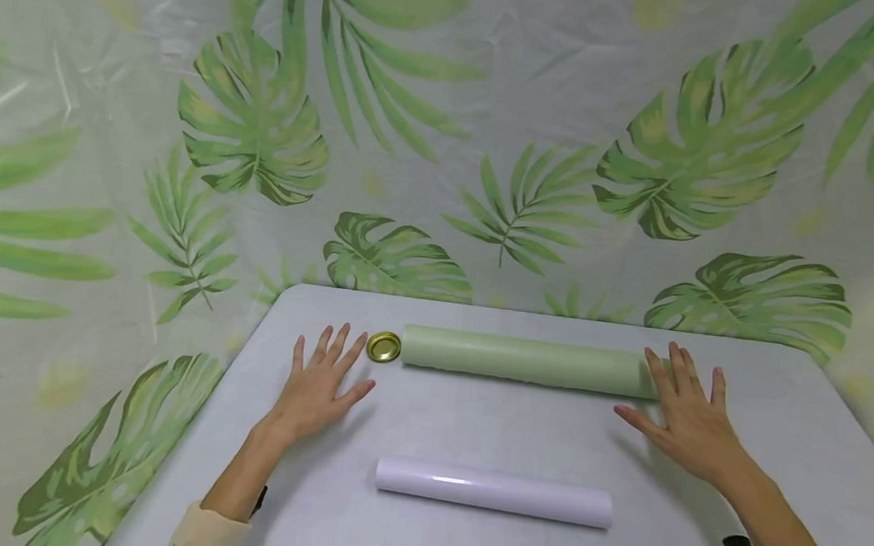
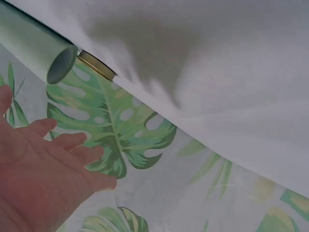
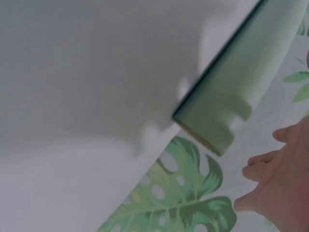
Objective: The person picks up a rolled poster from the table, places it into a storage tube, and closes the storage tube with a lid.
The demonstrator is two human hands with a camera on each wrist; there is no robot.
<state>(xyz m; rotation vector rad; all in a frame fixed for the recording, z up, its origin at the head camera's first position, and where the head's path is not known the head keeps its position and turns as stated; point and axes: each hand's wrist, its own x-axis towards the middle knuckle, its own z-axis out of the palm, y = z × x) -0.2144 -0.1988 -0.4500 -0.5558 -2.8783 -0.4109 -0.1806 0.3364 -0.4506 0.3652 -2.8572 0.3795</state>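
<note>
Across the back of the white table lies a pale green roll (image 1: 522,360), its hollow end showing in the left wrist view. Just off its left end sits a small gold lid (image 1: 383,347) with a raised rim. Nearer the front is a shorter, glossy pale lilac roll (image 1: 494,492). My left hand (image 1: 317,395), fingers spread, hovers beside the gold lid and holds nothing. Over the green roll's right end my right hand (image 1: 687,422) is spread too, its fingers overlapping the roll in the head view. A shadow of fingers falls on the roll in the right wrist view.
The white table (image 1: 495,427) has rounded back corners. Behind it and along its sides hangs a sheet (image 1: 413,171) printed with green leaves. Dark bands show at both wrists below the cream sleeves (image 1: 212,533).
</note>
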